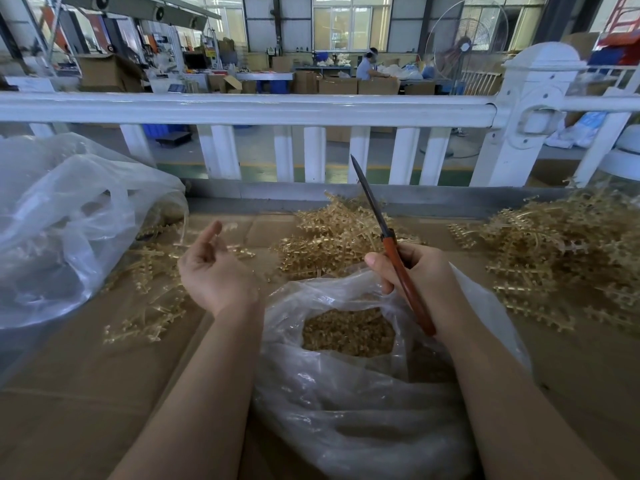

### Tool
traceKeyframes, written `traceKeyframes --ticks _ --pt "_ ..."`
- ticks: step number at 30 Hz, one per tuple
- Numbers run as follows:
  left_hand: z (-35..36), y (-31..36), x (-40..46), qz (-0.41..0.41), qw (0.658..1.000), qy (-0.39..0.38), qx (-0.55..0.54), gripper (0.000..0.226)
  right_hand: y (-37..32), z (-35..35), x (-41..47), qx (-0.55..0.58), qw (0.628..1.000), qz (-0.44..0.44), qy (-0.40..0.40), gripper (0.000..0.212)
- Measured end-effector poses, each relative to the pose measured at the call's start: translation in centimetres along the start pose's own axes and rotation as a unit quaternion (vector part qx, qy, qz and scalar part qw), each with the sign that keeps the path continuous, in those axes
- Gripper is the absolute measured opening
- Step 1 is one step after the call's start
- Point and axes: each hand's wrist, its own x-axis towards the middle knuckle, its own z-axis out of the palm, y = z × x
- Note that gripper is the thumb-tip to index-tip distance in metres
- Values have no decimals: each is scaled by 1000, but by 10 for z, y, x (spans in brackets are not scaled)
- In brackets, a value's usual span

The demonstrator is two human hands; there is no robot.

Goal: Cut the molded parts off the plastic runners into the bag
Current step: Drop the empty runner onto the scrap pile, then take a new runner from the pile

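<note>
Above open bag [346, 403]: right hand [415, 275] grips knife [398, 258], left hand [214, 268] empty, fingers loose; between cuts, next fetch runner from middle pile [332, 237]

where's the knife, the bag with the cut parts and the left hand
knife [401, 268], head view, on the orange handle above the right hand's grip
bag [346, 410], head view, on its clear plastic front wall
left hand [214, 271], head view, on the palm

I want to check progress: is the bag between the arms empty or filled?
Partly filled: the bag is open, with cut parts visible inside.
</note>
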Motion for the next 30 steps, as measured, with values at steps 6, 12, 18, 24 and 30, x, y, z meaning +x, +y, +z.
traceKeyframes --ticks 6,12,18,24,30 --pt "-5 2 4 -12 975 103 196 53 2 0 1 -31 999 6 13 36" --pt "-3 3 -2 116 959 72 247 59 6 -1 3 -60 998 -12 13 32" --pt "3 -6 -28 318 836 -190 405 24 12 -1 5 -108 994 -13 25 27" --pt "6 -18 -33 336 694 -331 545 48 13 0 4 -136 990 -13 27 20" --pt "5 -17 -36 318 729 -395 460 14 12 1 3 -147 989 -5 34 26"
